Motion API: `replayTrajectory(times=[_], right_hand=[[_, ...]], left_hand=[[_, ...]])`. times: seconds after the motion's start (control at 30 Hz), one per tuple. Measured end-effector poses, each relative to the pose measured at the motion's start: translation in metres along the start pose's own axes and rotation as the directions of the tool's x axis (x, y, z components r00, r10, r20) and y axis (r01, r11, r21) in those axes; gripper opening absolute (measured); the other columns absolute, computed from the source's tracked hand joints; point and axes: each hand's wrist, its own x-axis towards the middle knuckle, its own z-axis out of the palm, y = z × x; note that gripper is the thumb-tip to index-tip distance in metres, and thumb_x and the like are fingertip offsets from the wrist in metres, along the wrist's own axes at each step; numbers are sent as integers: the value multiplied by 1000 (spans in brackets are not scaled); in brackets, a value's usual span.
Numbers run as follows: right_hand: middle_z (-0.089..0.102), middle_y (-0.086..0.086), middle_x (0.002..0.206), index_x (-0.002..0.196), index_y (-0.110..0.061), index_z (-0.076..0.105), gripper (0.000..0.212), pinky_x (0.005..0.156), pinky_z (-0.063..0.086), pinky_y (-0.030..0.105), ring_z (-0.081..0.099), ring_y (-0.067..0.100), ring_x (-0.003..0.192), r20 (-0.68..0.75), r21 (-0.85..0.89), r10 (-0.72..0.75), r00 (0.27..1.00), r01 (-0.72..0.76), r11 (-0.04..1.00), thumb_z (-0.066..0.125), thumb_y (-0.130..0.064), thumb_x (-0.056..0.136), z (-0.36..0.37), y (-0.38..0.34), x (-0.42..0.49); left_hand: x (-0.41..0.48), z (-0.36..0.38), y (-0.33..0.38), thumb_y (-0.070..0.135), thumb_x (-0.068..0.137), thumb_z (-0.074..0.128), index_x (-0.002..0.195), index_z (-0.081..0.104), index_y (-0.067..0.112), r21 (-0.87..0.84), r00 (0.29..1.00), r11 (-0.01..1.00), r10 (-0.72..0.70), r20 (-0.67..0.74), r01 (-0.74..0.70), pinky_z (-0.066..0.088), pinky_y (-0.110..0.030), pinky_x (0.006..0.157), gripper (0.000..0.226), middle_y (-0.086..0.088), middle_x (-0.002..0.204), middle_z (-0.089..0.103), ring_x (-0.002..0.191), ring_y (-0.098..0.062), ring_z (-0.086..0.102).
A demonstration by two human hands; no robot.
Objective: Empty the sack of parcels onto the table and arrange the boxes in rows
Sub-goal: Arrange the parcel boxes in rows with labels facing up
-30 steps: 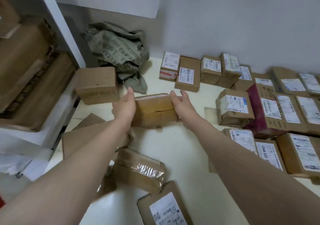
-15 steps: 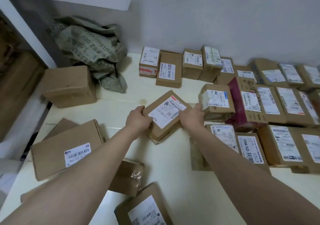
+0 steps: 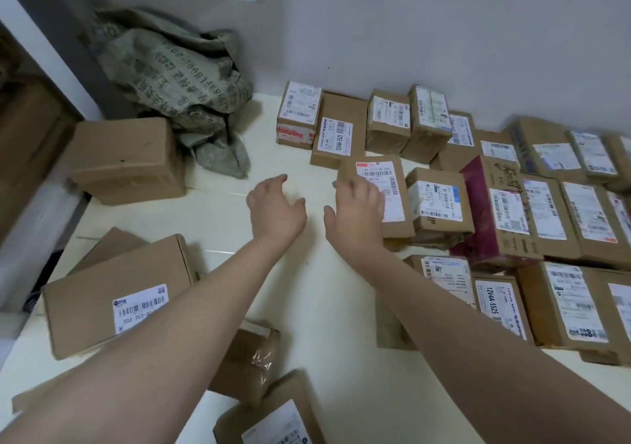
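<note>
A small cardboard box with a red-and-white label (image 3: 392,184) lies flat on the cream table (image 3: 324,290), at the left end of the middle row, against a taller labelled box (image 3: 440,201). My right hand (image 3: 355,211) lies over its left edge, fingers spread and thumb off the box. My left hand (image 3: 276,208) hovers open just left of it, holding nothing. The crumpled green sack (image 3: 177,85) sits slumped in the back left corner against the wall. Several labelled boxes fill rows along the back and the right side (image 3: 546,225).
Loose boxes lie at the left and near me: a plain brown box (image 3: 126,156), a wide labelled box (image 3: 116,293), a taped parcel (image 3: 252,355) and a labelled box at the bottom edge (image 3: 273,419). Stacked cartons on a shelf (image 3: 30,129) border the table's left side.
Both hands turned the small box label-up and set it down at the left end of the middle row. My left hand has let go and drawn back to the left.
</note>
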Motion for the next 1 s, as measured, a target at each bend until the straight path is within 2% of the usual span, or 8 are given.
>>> replayTrajectory(times=[0.13,0.3,0.4,0.5,0.67,0.77,0.9,1.0], right_hand=[[47,6,140,139,-15,47,44,107,31,34,37,27,130,149,268,-229,962,183,946,51,-23,96,14,-45,18],[49,3,146,147,-15,38,54,108,35,32,43,23,135,380,368,-375,845,234,900,53,-31,98,30,-124,46],[39,3,153,151,-15,29,61,111,30,30,38,21,140,416,545,-389,822,117,831,52,-36,98,29,-182,56],[32,2,157,154,-13,20,64,108,27,25,32,18,143,475,750,-349,808,-165,640,49,-33,100,26,-219,56],[42,-2,150,152,-31,24,65,99,50,46,49,23,130,641,713,-185,745,-489,501,38,-61,96,30,-206,47],[59,0,131,137,-27,50,60,95,52,48,57,23,119,682,704,-145,717,-590,396,31,-66,95,29,-179,39],[62,3,131,133,-19,56,70,103,44,51,58,23,120,639,768,-14,769,-636,74,29,-70,93,24,-130,34],[61,-2,132,132,-23,56,76,106,34,56,53,18,121,634,765,80,769,-639,84,40,-78,83,13,-95,29]], left_hand=[[32,-56,-22,31,91,60,141,43,12,66,925,993,-66,-375,98,21,-38,112,57,-15,150,31,138,-36,26],[72,-149,-69,35,94,53,145,36,9,81,755,922,-257,-604,378,21,-42,114,60,-15,156,20,140,-35,24],[93,-193,-103,29,94,53,153,20,15,-136,751,873,-474,-459,468,17,-40,119,69,-11,160,16,146,-32,18],[95,-204,-114,33,97,46,152,24,17,-234,790,838,-544,-282,493,30,-39,112,62,-12,153,36,137,-32,37],[54,-183,-111,52,100,27,146,42,17,-239,682,774,-630,-372,586,22,-48,113,60,-19,151,35,140,-37,28],[28,-168,-104,56,100,18,129,59,23,-378,689,806,-587,-425,455,35,-45,103,59,-12,135,52,126,-31,45],[8,-148,-79,61,98,18,111,67,21,-493,779,831,-480,-403,256,44,-36,87,64,0,111,68,103,-25,61],[-1,-127,-59,59,99,23,98,66,16,-538,863,827,-383,-330,161,43,-35,81,61,0,96,69,95,-24,62]])
